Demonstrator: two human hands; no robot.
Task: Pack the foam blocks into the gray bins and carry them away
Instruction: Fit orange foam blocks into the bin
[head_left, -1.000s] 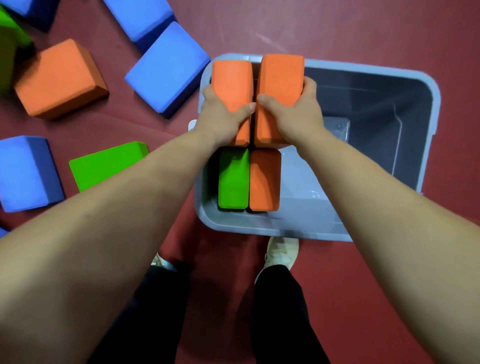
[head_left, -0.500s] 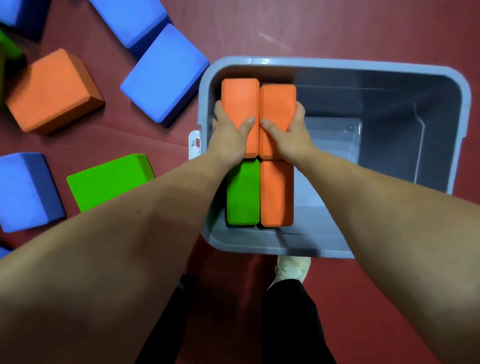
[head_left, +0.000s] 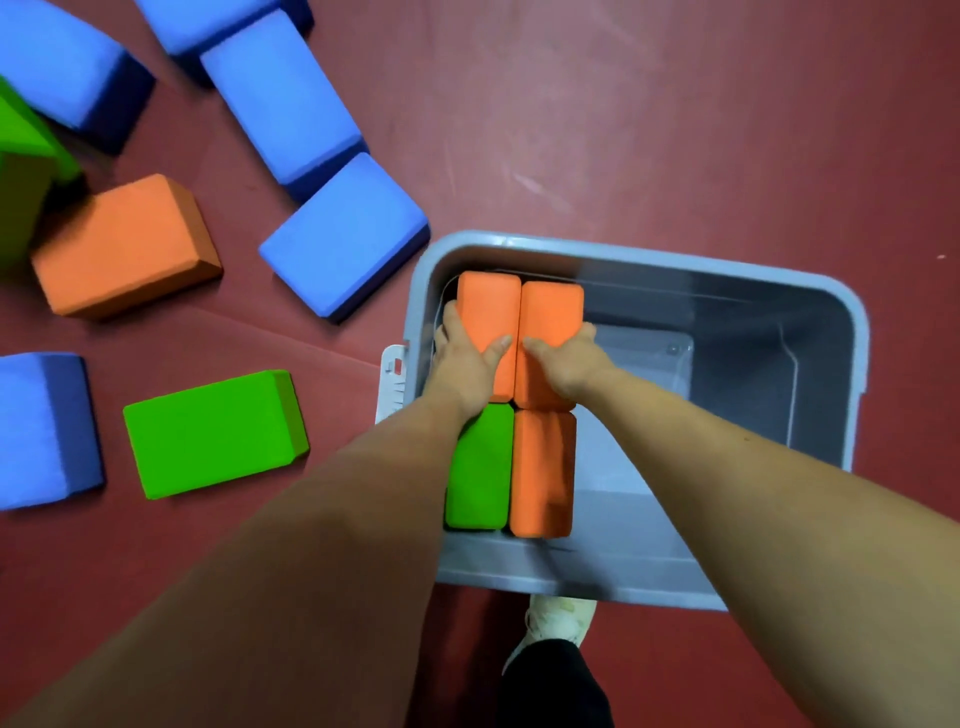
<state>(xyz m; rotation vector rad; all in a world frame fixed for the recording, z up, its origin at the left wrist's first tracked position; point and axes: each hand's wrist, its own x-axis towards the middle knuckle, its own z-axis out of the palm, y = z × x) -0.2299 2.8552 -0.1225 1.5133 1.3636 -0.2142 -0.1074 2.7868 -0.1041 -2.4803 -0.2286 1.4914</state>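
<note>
Foam blocks go into a gray bin (head_left: 810, 291) two at a time: the left hand (head_left: 465, 361) wraps one upright orange block (head_left: 491, 306) and the right hand (head_left: 563, 364) wraps its twin (head_left: 553, 317), fingers curled over the outer faces, thumbs meeting at the seam. Both blocks stand on end in the bin's far left corner, touching each other and just behind a green block (head_left: 478, 467) and another orange one (head_left: 543, 473) already seated. To finish the step well, press both down evenly until they sit level with the near pair, keeping them snug to the left wall so the open right half stays free. Out on the red floor (head_left: 623, 130), a loose green block (head_left: 213, 431), an orange block (head_left: 124, 244) and several blue blocks (head_left: 343, 239) wait their turn.
</note>
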